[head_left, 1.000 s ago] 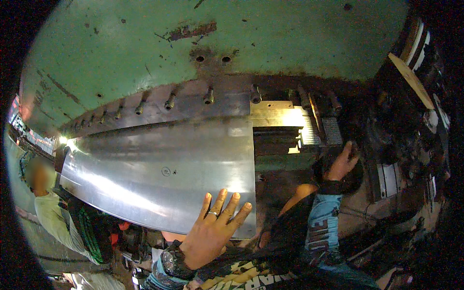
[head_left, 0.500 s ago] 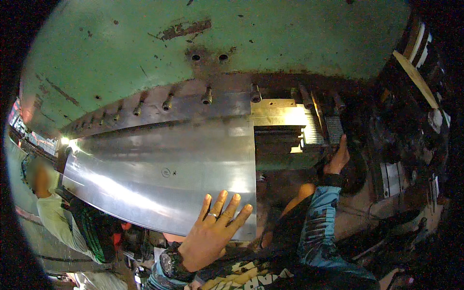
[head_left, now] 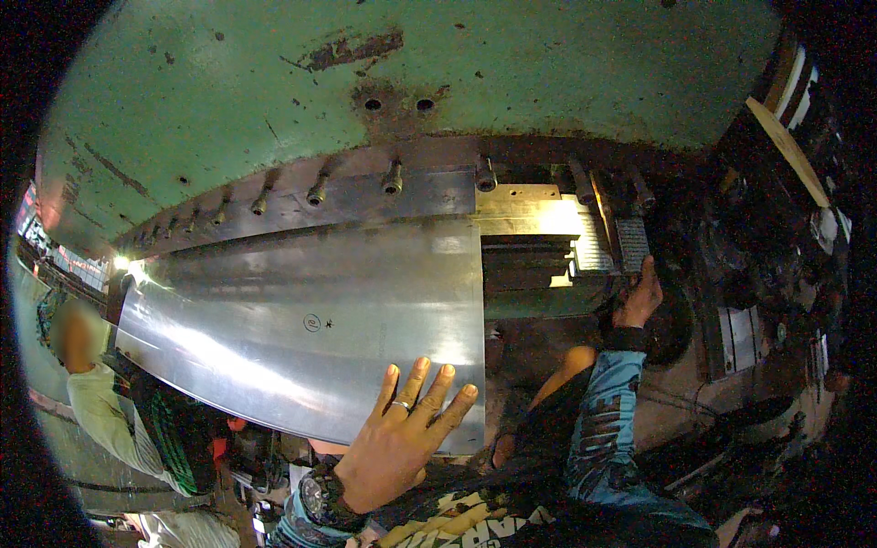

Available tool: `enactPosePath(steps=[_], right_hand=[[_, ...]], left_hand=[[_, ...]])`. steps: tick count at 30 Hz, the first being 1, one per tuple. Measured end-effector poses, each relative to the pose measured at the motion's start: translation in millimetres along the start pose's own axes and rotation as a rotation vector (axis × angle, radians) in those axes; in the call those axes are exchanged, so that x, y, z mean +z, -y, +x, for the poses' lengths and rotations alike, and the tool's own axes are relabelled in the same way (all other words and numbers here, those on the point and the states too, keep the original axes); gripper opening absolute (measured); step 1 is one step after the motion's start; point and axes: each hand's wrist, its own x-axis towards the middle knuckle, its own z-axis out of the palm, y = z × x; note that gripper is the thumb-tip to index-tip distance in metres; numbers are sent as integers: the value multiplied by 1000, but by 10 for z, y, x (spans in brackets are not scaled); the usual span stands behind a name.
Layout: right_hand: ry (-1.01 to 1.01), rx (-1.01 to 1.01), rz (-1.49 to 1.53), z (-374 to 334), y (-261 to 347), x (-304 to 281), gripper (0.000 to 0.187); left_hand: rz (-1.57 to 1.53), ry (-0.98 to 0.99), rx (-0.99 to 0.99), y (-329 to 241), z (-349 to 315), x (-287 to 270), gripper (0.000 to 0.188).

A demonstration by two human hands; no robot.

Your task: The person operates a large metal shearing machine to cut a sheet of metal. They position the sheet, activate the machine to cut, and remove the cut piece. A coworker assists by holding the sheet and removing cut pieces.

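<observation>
A large, shiny metal sheet (head_left: 274,310) lies flat under the row of bolts of a green press-like machine, with a small ink mark near its middle. My left hand (head_left: 402,438) rests on the sheet's near right corner, fingers spread and straight, with a ring and a wristwatch. To the right, my right hand (head_left: 639,297) is at the lower end of a ridged metal block (head_left: 631,245). One finger points up beside that block while the others curl in shadow; what they grip is hidden.
A green machine body (head_left: 512,73) with a row of bolts (head_left: 393,178) spans the far side. Brightly lit, brass-coloured metal (head_left: 516,215) shows right of the sheet. At the far left a person in a pale sleeve (head_left: 119,425) stands near the sheet's other end.
The fingers of my right hand have curled in more at the block's lower end. My left hand stays flat on the sheet, which has hardly shifted.
</observation>
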Motion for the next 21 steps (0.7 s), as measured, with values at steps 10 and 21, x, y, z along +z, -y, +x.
enactPosePath(steps=[10,21], right_hand=[[49,58,84,-13,14,-41,40],[55,121,98,36,-41,-62,46]], left_hand=[[-42,-9,4,3,-1,-18,119],[6,2,7,5,3,-29,122]])
